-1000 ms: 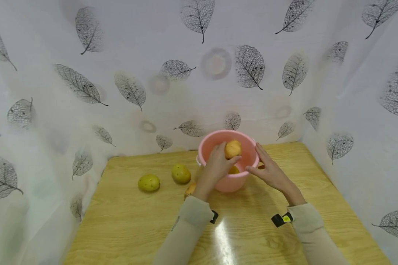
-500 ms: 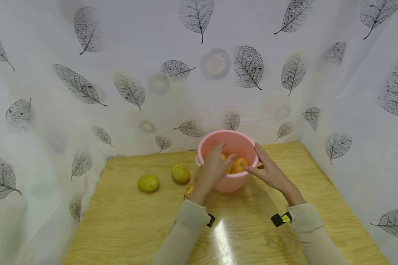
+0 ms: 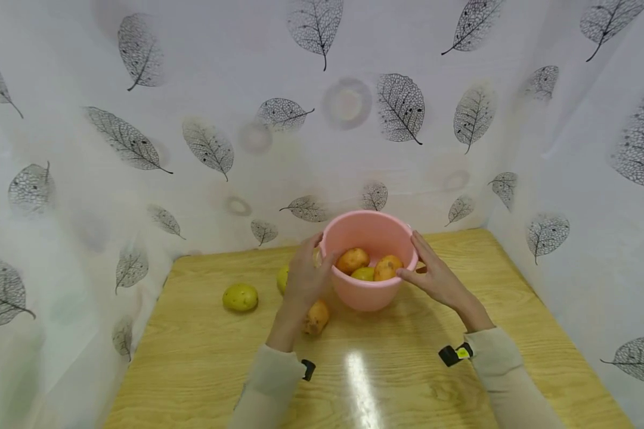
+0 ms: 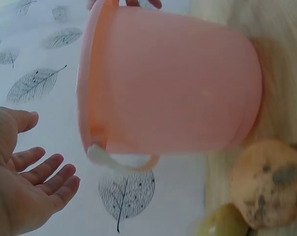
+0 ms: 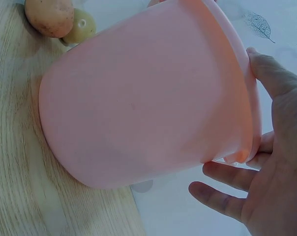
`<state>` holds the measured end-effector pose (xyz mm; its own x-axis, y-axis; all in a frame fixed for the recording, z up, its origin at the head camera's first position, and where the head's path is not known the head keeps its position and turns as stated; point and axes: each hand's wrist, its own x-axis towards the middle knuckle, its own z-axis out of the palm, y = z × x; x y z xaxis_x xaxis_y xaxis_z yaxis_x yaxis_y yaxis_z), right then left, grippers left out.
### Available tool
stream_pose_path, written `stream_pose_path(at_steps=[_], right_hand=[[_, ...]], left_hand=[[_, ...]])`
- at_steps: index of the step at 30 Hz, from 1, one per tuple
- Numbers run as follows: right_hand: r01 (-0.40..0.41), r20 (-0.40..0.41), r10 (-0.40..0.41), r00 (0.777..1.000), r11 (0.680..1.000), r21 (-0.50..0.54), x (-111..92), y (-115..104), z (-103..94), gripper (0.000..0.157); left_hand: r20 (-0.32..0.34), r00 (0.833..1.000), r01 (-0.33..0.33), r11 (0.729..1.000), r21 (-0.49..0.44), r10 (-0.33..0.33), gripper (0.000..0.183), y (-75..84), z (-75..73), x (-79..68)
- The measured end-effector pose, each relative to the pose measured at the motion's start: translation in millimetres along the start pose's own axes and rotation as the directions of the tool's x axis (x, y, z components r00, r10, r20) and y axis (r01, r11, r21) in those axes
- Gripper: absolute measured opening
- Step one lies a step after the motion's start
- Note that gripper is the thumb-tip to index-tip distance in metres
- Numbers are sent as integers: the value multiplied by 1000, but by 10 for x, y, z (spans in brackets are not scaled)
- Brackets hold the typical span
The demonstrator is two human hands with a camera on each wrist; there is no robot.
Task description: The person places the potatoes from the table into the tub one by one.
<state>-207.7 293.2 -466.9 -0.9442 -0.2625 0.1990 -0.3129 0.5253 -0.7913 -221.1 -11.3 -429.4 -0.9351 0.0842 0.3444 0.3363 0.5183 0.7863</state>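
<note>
A pink bucket (image 3: 367, 296) stands upright on the wooden table, with two brown potatoes (image 3: 353, 261) and a yellow-green one (image 3: 363, 274) visible inside. My left hand (image 3: 303, 277) is at the bucket's left rim, fingers loosely spread and holding nothing; the left wrist view shows it apart from the rim, near the white handle (image 4: 120, 163). On the opposite side my right hand (image 3: 437, 279) touches the rim, thumb on the near part and extended fingers along the outside. In the right wrist view its lower fingers stand off the wall.
Left of the bucket lie a brown potato (image 3: 318, 317), partly behind the left wrist, and a yellow-green one (image 3: 240, 297). Another yellow-green one (image 3: 282, 279) is mostly hidden by the left hand. A leaf-patterned curtain (image 3: 349, 155) borders the table behind and on both sides.
My left hand has let a brown potato down into the bucket, opened, and moved out leftward to the rim. My right hand has stayed at the bucket's right side.
</note>
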Motion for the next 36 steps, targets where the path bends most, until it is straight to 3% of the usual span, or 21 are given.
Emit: stream_pose_path(at_steps=[8, 16, 23, 29, 36], right_hand=[[-4, 4, 4, 1000, 1000, -11, -8, -28, -2, 95], [-3, -1, 3, 1000, 1000, -12, -10, -13, 0, 94], [0, -1, 0, 1000, 1000, -5, 1, -17, 5, 94], [1, 0, -1, 1000, 1000, -4, -1, -27, 8, 94], [0, -4, 0, 1000, 1000, -8, -8, -34, -1, 94]], left_hand=[[1, 998, 63, 998, 10, -63, 57, -165, -379, -151], [-16, 997, 70, 998, 10, -69, 59, -300, -587, -257], [-14, 999, 50, 999, -6, -50, 59, -381, -648, -327], [19, 994, 107, 994, 0, -107, 60, -411, -631, -398], [53, 986, 157, 987, 30, -159, 61, -557, -542, -496]])
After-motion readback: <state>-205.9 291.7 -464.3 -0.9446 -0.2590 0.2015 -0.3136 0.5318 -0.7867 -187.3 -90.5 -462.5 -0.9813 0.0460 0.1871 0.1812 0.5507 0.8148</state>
